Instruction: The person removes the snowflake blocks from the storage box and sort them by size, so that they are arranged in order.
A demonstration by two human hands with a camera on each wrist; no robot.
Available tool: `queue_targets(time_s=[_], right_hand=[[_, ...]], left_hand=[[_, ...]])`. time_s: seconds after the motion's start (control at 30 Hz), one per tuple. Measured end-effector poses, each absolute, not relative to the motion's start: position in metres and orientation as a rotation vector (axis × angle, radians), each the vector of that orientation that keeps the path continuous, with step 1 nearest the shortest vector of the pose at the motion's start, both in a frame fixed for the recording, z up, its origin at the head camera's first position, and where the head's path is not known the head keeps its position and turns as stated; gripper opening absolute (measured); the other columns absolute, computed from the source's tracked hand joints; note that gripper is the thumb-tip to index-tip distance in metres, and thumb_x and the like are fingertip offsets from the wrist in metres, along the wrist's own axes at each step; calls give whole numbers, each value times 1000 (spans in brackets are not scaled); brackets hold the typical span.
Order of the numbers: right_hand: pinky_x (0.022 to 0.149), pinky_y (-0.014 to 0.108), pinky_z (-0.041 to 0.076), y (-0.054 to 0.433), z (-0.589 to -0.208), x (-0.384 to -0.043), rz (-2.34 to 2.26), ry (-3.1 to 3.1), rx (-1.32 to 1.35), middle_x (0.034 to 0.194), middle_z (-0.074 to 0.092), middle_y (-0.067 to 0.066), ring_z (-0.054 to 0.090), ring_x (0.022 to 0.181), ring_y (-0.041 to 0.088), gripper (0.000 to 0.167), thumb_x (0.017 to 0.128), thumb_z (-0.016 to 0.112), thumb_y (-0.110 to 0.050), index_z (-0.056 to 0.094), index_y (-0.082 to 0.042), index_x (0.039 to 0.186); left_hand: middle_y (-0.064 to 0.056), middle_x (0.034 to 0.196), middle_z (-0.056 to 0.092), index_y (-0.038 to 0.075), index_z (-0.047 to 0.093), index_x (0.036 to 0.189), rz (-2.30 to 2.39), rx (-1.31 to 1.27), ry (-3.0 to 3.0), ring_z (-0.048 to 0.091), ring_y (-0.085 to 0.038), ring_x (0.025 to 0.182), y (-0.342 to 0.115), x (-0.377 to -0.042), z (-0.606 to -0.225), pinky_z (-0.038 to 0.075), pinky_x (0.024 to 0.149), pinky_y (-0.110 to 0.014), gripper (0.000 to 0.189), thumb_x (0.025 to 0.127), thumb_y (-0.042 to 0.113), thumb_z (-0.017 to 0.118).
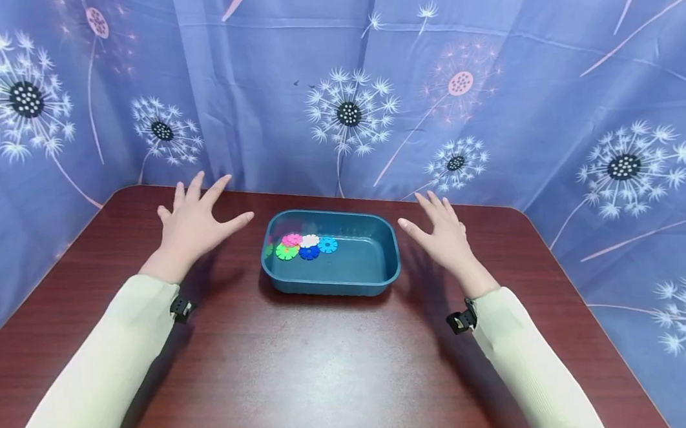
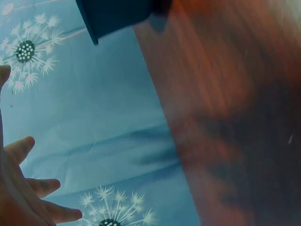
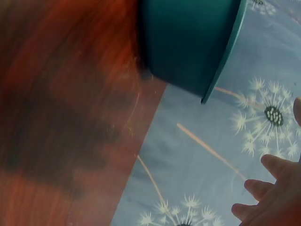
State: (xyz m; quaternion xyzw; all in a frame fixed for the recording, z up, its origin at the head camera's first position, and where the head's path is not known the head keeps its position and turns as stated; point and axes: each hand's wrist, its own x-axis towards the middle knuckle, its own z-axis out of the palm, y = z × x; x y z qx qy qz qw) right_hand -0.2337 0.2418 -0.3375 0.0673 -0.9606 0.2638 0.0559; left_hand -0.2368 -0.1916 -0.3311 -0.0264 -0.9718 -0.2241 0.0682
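A dark teal plastic basin [image 1: 329, 286] stands on the table between the two hands. Toward its left end lie several flower-shaped plastic discs: a pink one [image 1: 292, 240], a green one [image 1: 287, 252], a white one [image 1: 309, 241], a dark blue one [image 1: 309, 252] and a light blue one [image 1: 328, 244]. My left hand [image 1: 191, 230] hovers left of the basin, fingers spread and holding nothing. On the other side my right hand [image 1: 442, 238] is raised near the basin's right end, its fingers extended and nothing in them. Both wrist views show the basin's outer wall [image 3: 188, 47] apart from the fingers.
The reddish-brown wooden table [image 1: 305, 371] has rounded far corners and a bright glare spot in front of the basin. A blue curtain [image 1: 267, 101] with dandelion prints hangs behind it and along both sides. Each wrist wears a small black camera [image 1: 462, 319].
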Motion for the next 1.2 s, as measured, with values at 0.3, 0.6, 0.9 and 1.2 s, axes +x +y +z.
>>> queue_targets(time_s=[0.3,0.6,0.9,1.2], right_hand=[[127,66,21,233,-336,-224,1031,-2899,288,172,23,13,18,159,39,71,102,59,-43,33,-16,162],[127,59,28,217,-322,-223,1211,-2943,306,167,36,10,27,158,32,62,102,61,-39,42,-17,158],[126,58,31,195,-307,-238,1306,-3018,387,164,42,8,29,157,30,57,102,62,-39,49,-20,154],[124,57,37,177,-293,-261,1464,-3083,590,163,43,13,34,154,33,58,102,63,-28,46,-14,155]], left_hand=[[-24,167,28,17,31,162,-932,-145,-2876,27,-48,153,-185,-227,-348,30,118,-73,82,97,57,59],[-25,160,40,8,29,162,-1324,-172,-2917,44,-44,145,-177,-226,-358,40,119,-61,76,100,40,61],[-26,159,43,5,28,161,-1746,-121,-2843,49,-42,142,-170,-228,-362,45,118,-55,68,103,25,59],[-26,157,45,2,30,160,-1924,-83,-2818,51,-40,141,-165,-231,-370,46,118,-50,63,105,18,56]])
